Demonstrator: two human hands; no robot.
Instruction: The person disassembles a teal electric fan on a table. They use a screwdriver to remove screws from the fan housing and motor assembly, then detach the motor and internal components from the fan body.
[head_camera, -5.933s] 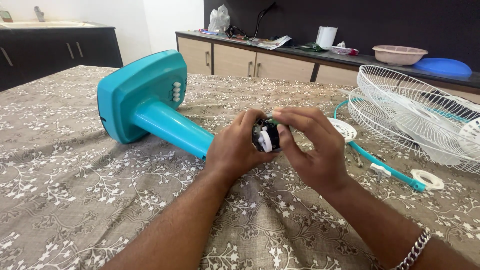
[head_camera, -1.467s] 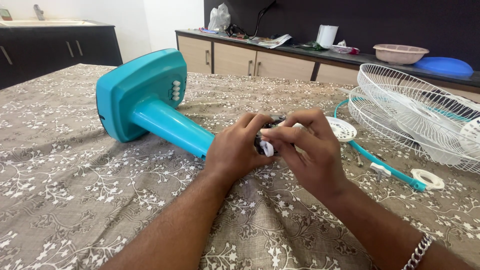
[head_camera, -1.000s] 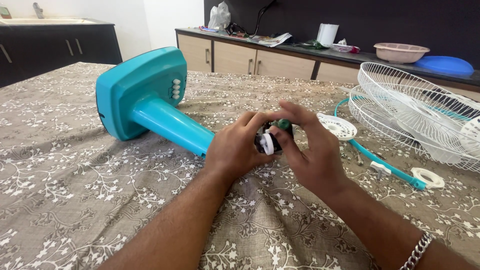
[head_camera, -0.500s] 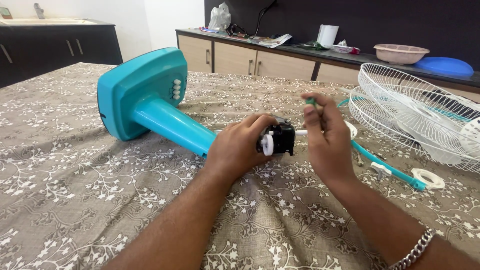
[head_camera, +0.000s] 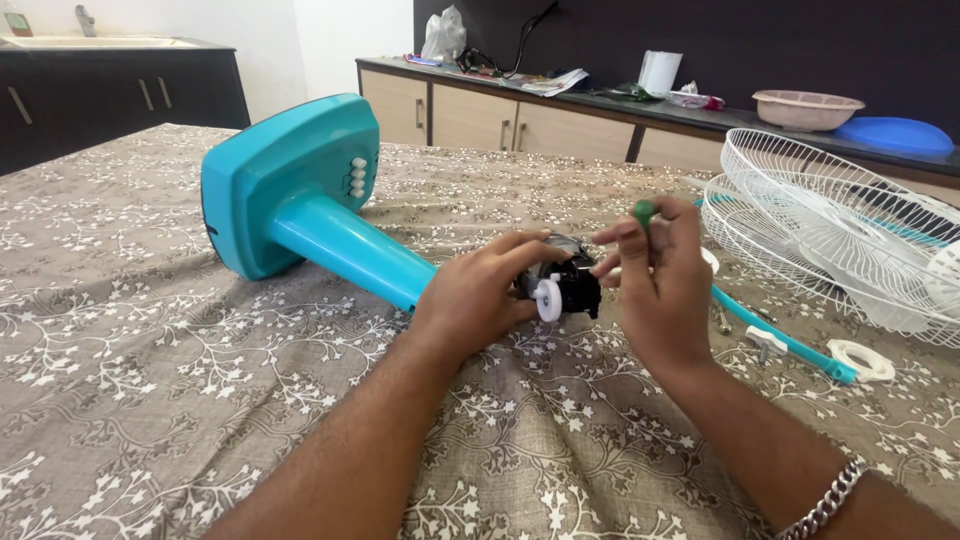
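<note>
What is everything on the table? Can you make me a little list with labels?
left hand: grips a small black motor part at the end of the stand
right hand: pinches a small green-tipped tool above that part
stand: teal fan base and pole, lying on its side
white wheel: on the front of the black part
fan guards: white wire, stacked at the right
white ring: flat on the cloth near the guards
tablecloth: brown with white flowers
</note>
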